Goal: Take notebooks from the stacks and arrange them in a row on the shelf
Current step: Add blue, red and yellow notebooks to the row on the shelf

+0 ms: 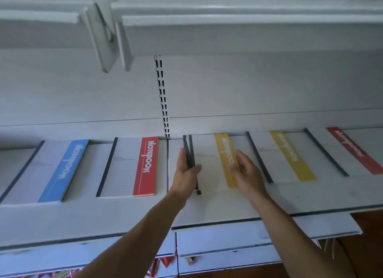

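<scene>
Below the black-slotted white upright strip (pixel 162 97) in the back panel runs the long white metal shelf (pixel 228 203), bearing a row of flat white notebooks with dark spines. Left of the strip lie a blue-banded notebook (pixel 56 170) and, nearer it, a red-banded notebook (pixel 128 166); right of it, a yellow-banded notebook (pixel 290 155) and, farthest out, another red-banded one (pixel 352 149). Just right of the strip's foot sits the yellow-banded notebook pile (pixel 209 166) being set in place. The left hand (pixel 185 172) presses straight fingers along its spine side, thumb laid over the cover; the right hand (pixel 248 174), fingers straight, presses the band side. Neither hand is curled round it. Two spines show askew there, so an uneven squeeze would likely fan the pile further or shove it crooked out of the row. Each band reads "NOTEBOOK" in white, running sideways; the small print on the covers is too faint to read.
</scene>
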The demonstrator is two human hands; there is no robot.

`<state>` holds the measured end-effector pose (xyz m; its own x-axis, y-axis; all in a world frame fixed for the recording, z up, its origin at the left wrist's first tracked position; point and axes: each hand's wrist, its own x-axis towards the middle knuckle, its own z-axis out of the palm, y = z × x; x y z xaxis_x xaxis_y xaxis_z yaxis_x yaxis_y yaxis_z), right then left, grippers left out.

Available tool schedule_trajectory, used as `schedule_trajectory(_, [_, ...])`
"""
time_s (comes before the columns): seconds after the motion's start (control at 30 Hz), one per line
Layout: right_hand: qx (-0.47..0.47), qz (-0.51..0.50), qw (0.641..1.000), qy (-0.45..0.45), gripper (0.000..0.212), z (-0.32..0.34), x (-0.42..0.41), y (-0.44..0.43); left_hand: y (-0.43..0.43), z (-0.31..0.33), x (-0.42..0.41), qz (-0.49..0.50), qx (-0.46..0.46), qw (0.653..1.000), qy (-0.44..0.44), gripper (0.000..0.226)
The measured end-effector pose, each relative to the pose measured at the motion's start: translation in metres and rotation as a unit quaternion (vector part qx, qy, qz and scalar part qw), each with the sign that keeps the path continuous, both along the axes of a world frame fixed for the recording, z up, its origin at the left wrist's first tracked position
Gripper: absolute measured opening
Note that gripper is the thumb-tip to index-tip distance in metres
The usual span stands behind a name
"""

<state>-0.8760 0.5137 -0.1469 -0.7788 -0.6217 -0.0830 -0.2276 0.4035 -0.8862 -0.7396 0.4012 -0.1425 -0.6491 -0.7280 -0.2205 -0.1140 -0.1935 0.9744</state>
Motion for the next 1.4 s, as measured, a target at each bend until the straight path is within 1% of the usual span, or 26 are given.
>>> schedule_trajectory(0.07, [-0.001, 0.018, 1.0, 0.002, 0.049, -0.003, 0.002, 0.0, 0.0, -0.002, -0.002, -0.005, -0.001, 1.0, 0.002, 0.051])
schedule_trajectory(0.1, [0.002, 0.03, 0.999, 0.01, 0.048, -0.005, 0.003, 0.0, -0.001, -0.003, -0.003, -0.007, -0.02, 1.0, -0.009, 0.052])
schedule_trajectory(0.17, [0.018, 0.055, 0.998, 0.03, 0.049, -0.007, 0.004, 0.0, -0.006, -0.012, -0.003, -0.031, -0.067, 0.996, -0.053, 0.069])
schedule_trajectory(0.23, [0.021, 0.058, 0.998, 0.022, 0.049, -0.006, 0.002, 0.001, -0.012, -0.013, -0.001, -0.065, -0.111, 0.988, -0.085, 0.084])
schedule_trajectory(0.3, [0.021, 0.052, 0.998, 0.01, 0.049, -0.003, 0.001, 0.007, -0.013, -0.011, 0.008, -0.109, -0.182, 0.967, -0.142, 0.099])
schedule_trajectory(0.4, [0.022, 0.048, 0.999, 0.007, 0.048, -0.001, 0.0, 0.015, -0.017, -0.019, 0.024, -0.168, -0.33, 0.907, -0.201, 0.117])
schedule_trajectory(0.43, [0.016, 0.053, 0.998, 0.0, 0.047, -0.002, 0.0, 0.014, -0.018, -0.023, 0.027, -0.18, -0.358, 0.891, -0.212, 0.12])
schedule_trajectory(0.47, [0.01, 0.06, 0.998, -0.007, 0.046, -0.002, 0.0, 0.012, -0.018, -0.025, 0.029, -0.185, -0.371, 0.883, -0.219, 0.117])
schedule_trajectory(0.57, [0.006, 0.073, 0.997, -0.021, 0.049, -0.006, 0.002, 0.008, -0.015, -0.025, 0.03, -0.176, -0.383, 0.882, -0.209, 0.1])
schedule_trajectory(0.63, [-0.002, 0.074, 0.997, -0.034, 0.05, -0.007, 0.001, 0.009, -0.013, -0.026, 0.031, -0.181, -0.391, 0.88, -0.199, 0.095])
schedule_trajectory(0.67, [-0.007, 0.073, 0.996, -0.041, 0.049, -0.008, 0.001, 0.009, -0.015, -0.031, 0.03, -0.18, -0.376, 0.889, -0.188, 0.095])
schedule_trajectory(0.7, [-0.013, 0.068, 0.996, -0.05, 0.047, -0.008, 0.001, 0.008, -0.014, -0.03, 0.029, -0.174, -0.344, 0.907, -0.172, 0.096])
schedule_trajectory(0.73, [-0.017, 0.062, 0.996, -0.057, 0.046, -0.006, 0.002, 0.007, -0.014, -0.027, 0.027, -0.164, -0.291, 0.931, -0.149, 0.095])
schedule_trajectory(0.77, [-0.021, 0.058, 0.996, -0.062, 0.045, -0.004, 0.003, 0.004, -0.015, -0.022, 0.023, -0.152, -0.219, 0.957, -0.111, 0.089])
schedule_trajectory(0.8, [-0.026, 0.057, 0.996, -0.065, 0.044, -0.003, 0.005, 0.002, -0.015, -0.018, 0.018, -0.135, -0.142, 0.979, -0.055, 0.076])
schedule_trajectory(0.83, [-0.028, 0.053, 0.996, -0.071, 0.044, -0.002, 0.008, 0.0, -0.014, -0.012, 0.013, -0.117, -0.087, 0.989, -0.015, 0.061])
schedule_trajectory(0.87, [-0.029, 0.049, 0.995, -0.076, 0.046, -0.001, 0.01, -0.001, -0.012, -0.007, 0.008, -0.106, -0.051, 0.993, 0.004, 0.05])
schedule_trajectory(0.9, [-0.024, 0.044, 0.996, -0.078, 0.048, -0.002, 0.012, -0.002, -0.012, -0.005, 0.003, -0.094, -0.033, 0.995, 0.006, 0.049])
schedule_trajectory(0.97, [-0.017, 0.043, 0.996, -0.073, 0.05, 0.0, 0.013, -0.001, -0.01, -0.007, -0.002, -0.075, -0.02, 0.997, -0.011, 0.057])
schedule_trajectory(1.07, [-0.014, 0.036, 0.997, -0.064, 0.047, 0.007, 0.008, -0.004, -0.015, -0.007, -0.007, -0.007, 0.006, 1.0, -0.001, 0.046])
schedule_trajectory(1.13, [-0.014, 0.029, 0.998, -0.062, 0.041, 0.013, 0.003, -0.01, -0.026, -0.004, -0.014, 0.026, 0.048, 0.999, -0.001, 0.046])
schedule_trajectory(1.2, [-0.007, 0.032, 0.998, -0.053, 0.041, 0.016, -0.002, -0.02, -0.036, 0.002, -0.023, 0.024, 0.052, 0.998, -0.01, 0.031])
schedule_trajectory(1.23, [0.005, 0.035, 0.998, -0.053, 0.044, 0.017, -0.004, -0.025, -0.039, 0.004, -0.028, 0.019, 0.045, 0.999, -0.022, 0.03])
schedule_trajectory(1.3, [0.027, 0.042, 0.997, -0.055, 0.05, 0.014, -0.006, -0.033, -0.04, 0.004, -0.033, -0.005, 0.033, 0.999, -0.041, 0.037])
schedule_trajectory(1.4, [0.024, 0.048, 0.998, -0.042, 0.049, 0.01, -0.005, -0.037, -0.038, 0.003, -0.033, -0.02, 0.014, 0.999, -0.031, 0.03])
